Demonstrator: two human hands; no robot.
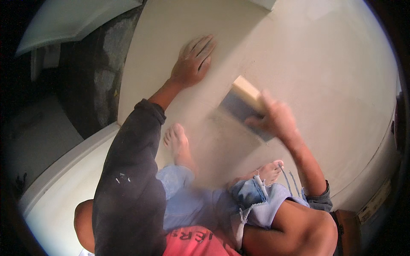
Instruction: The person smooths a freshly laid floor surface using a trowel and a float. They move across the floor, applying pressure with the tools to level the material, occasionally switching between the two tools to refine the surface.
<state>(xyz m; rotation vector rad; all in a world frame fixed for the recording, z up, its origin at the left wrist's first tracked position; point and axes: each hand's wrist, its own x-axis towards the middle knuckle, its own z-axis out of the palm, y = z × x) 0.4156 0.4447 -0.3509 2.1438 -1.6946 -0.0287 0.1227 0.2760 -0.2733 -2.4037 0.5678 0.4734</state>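
My left hand (194, 62) lies flat on the pale beige surface (158, 47), its dusty fingers stretched out and holding nothing. To its right and nearer to me, my right hand (277, 115) grips a sanding block (247, 91) against the same surface. The block has a pale yellow long edge and a dark grey side, and it sits at a slant. Motion blurs the right fingers, but the thumb and fingers are closed round the block's right part. The block's underside is hidden.
My bare left foot (177, 143) and right foot (270, 172) rest on the pale surface close to the block. A raised light rim (68, 164) runs along the left. Beyond it lies a dark gap (81, 81). A white corner (265, 3) juts in at the top.
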